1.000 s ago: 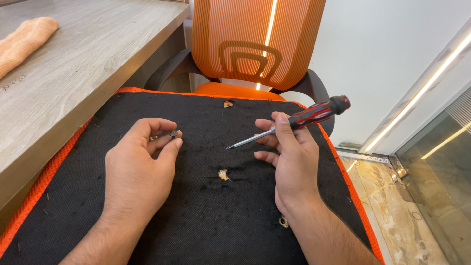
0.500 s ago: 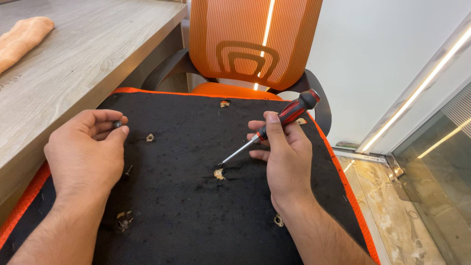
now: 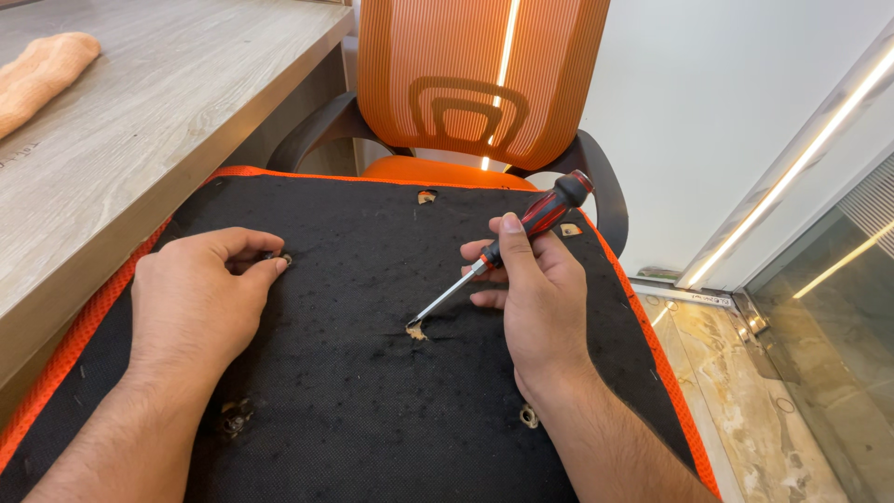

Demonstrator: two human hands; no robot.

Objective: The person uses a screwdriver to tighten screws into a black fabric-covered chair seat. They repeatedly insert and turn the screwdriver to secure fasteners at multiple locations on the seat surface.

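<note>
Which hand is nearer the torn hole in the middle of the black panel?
Right. The right hand is just right of the hole, its screwdriver tip at it. The left hand is well off to the left.

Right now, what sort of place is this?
Probably an office or workroom. A wooden desk sits at left, an orange mesh office chair stands ahead, and a glass partition runs along the right. The right hand holds a screwdriver over a black fabric seat panel.
</note>
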